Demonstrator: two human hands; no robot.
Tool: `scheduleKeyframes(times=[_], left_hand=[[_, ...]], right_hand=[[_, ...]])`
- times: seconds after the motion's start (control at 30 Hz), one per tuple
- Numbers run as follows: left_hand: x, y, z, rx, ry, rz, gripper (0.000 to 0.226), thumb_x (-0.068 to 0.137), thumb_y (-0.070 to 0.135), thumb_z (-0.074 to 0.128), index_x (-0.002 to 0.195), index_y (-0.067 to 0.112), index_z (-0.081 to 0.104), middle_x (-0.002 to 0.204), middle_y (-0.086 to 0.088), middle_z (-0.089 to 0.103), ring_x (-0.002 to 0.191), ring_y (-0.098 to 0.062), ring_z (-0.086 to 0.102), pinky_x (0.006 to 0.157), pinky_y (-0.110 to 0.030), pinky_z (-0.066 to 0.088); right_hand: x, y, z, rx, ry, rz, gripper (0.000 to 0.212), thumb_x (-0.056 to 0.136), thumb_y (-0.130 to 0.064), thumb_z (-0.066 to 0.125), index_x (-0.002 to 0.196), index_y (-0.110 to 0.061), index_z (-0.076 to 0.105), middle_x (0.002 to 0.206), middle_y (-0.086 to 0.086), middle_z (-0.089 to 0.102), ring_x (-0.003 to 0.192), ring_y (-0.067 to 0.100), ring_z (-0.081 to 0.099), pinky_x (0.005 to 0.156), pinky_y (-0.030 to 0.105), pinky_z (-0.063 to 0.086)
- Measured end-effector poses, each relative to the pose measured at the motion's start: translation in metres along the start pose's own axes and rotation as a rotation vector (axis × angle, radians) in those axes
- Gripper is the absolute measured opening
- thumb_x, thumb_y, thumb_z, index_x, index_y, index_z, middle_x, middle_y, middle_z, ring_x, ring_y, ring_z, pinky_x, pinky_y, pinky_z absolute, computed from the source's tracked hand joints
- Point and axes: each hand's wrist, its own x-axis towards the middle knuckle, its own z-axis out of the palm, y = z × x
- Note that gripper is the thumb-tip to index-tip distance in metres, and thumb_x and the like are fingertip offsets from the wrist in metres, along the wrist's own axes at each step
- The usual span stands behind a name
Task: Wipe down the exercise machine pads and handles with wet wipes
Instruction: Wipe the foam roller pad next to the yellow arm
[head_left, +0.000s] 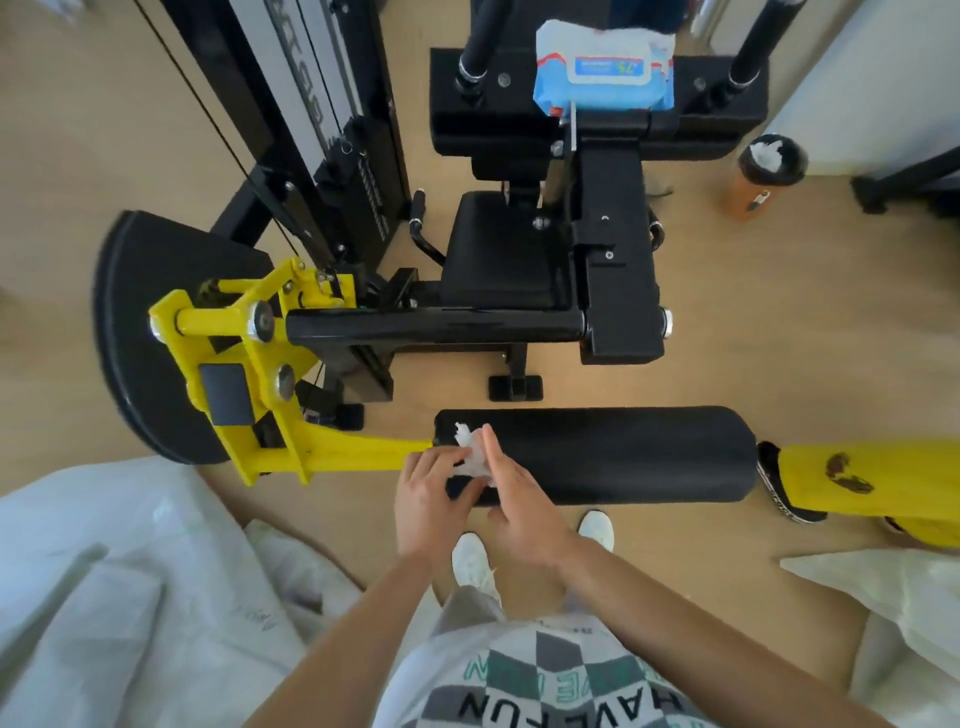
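Left hand (428, 488) pinches wipe (475, 457) on roller pad (623, 452); right hand (519, 499) flat against it.

The person wears a white shirt (545, 675) printed with a checkerboard of grey, dark grey-green and white squares. Black capitals reading "HAVE FUN" cross the checks, with the same letters outlined in teal alongside them. Just past the shirt's hem shows a light grey-beige trouser leg (470, 605). Further out from the shirt are two white shoes: the left shoe (470, 564) and the right shoe (596, 527). Either side of the shirt, the forearms are bare, as are the left hand (431, 488) and right hand (519, 509).
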Motion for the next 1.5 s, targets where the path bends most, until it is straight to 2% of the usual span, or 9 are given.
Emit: scheduleKeyframes(times=[0.1,0.27,0.37,0.5,0.6,0.73,1.0,1.37,1.5], left_hand=[[0.003,-0.005,0.004,0.014,0.028,0.02,0.024,0.076,0.022,0.088,0.097,0.02,0.077,0.101,0.007,0.071,0.093,-0.017,0.054,0.074,-0.029,0.052],[0.005,-0.017,0.0,0.003,0.093,-0.071,0.016,0.075,0.013,0.088,0.082,0.012,0.073,0.092,0.002,0.068,0.085,-0.02,0.057,0.074,-0.027,0.048],[0.004,-0.026,-0.014,-0.002,0.155,-0.197,0.019,0.072,0.009,0.087,0.075,0.01,0.068,0.096,-0.001,0.069,0.089,-0.024,0.061,0.079,-0.025,0.043],[0.011,-0.033,-0.026,-0.047,0.135,-0.395,0.02,0.078,0.009,0.08,0.067,0.013,0.063,0.11,-0.001,0.073,0.095,-0.022,0.064,0.079,-0.026,0.039],[0.022,-0.032,-0.026,-0.179,0.029,-0.535,0.005,0.088,0.018,0.074,0.089,0.019,0.07,0.096,0.004,0.074,0.083,-0.015,0.062,0.066,-0.02,0.039],[0.032,-0.028,-0.02,-0.358,-0.022,-0.555,0.018,0.094,0.02,0.072,0.112,0.017,0.075,0.098,0.006,0.072,0.083,-0.009,0.063,0.061,-0.003,0.043],[0.018,-0.034,-0.016,-0.453,-0.079,-0.578,0.022,0.09,0.023,0.078,0.111,0.016,0.079,0.096,0.008,0.075,0.087,-0.005,0.069,0.07,-0.01,0.05],[-0.009,-0.041,-0.018,-0.284,-0.084,-0.551,0.01,0.091,0.017,0.077,0.097,0.022,0.083,0.087,0.007,0.077,0.073,-0.001,0.064,0.058,-0.003,0.042],[-0.004,-0.037,-0.019,-0.311,0.0,-0.637,0.011,0.097,0.026,0.071,0.098,0.023,0.081,0.082,0.009,0.072,0.074,-0.01,0.065,0.056,-0.009,0.04]], right_hand=[[-0.002,0.002,-0.003,0.049,0.019,0.028,0.097,0.097,0.0,0.053,0.159,-0.036,-0.011,0.161,-0.007,0.032,0.143,0.009,0.037,0.119,0.026,0.032],[-0.001,0.007,-0.009,-0.085,0.141,-0.007,0.061,0.097,-0.006,0.057,0.154,-0.023,0.041,0.16,-0.006,0.039,0.145,0.013,0.038,0.121,0.026,0.027],[0.01,0.015,-0.01,-0.284,0.196,-0.02,0.047,0.097,-0.024,0.063,0.144,-0.024,0.055,0.157,-0.004,0.043,0.146,0.02,0.036,0.122,0.041,0.028],[0.022,0.017,-0.012,-0.463,0.188,0.037,0.057,0.093,-0.044,0.066,0.146,-0.027,0.05,0.158,-0.001,0.04,0.148,0.024,0.03,0.122,0.048,0.022],[0.027,0.016,-0.012,-0.518,0.162,0.037,0.063,0.092,-0.043,0.068,0.148,-0.027,0.045,0.16,0.001,0.037,0.149,0.025,0.028,0.123,0.047,0.018],[0.016,0.021,-0.004,-0.709,0.125,0.098,0.083,0.085,-0.049,0.074,0.155,-0.029,0.033,0.16,0.011,0.033,0.148,0.035,0.029,0.12,0.058,0.024],[0.008,0.022,0.007,-0.798,0.135,0.167,0.111,0.074,-0.062,0.078,0.16,-0.032,0.015,0.156,0.014,0.036,0.146,0.039,0.031,0.118,0.063,0.023],[0.051,0.027,-0.051,-0.531,-0.04,0.132,0.097,0.084,-0.062,0.07,0.161,-0.032,0.019,0.16,0.001,0.034,0.148,0.028,0.027,0.125,0.05,0.017],[0.043,0.024,-0.049,-0.605,0.115,0.131,0.09,0.082,-0.066,0.068,0.156,-0.03,0.032,0.155,0.0,0.04,0.142,0.028,0.034,0.119,0.053,0.025]])
